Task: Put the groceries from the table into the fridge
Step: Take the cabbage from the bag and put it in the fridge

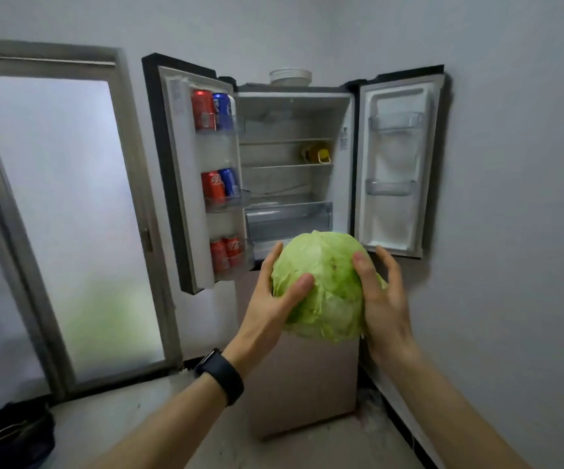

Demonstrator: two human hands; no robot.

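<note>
Head view: left hand (270, 301) and right hand (383, 299) curl fingers (300, 285) round one cabbage (327, 279); beyond the fingers, the open fridge (307, 384) holds six cans (202, 110); grey walls (517, 198).

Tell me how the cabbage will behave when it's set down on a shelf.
Round, so the cabbage will probably roll unless steadied. The left hand and right hand both cup it, suggesting weight. Loose outer leaves may tear.

White lettering on red cans (213, 187), too blurred to read

Fridge interior (284, 123) open between 2 doors (395, 157); yellow container (317, 153) on shelf (273, 166).
</note>
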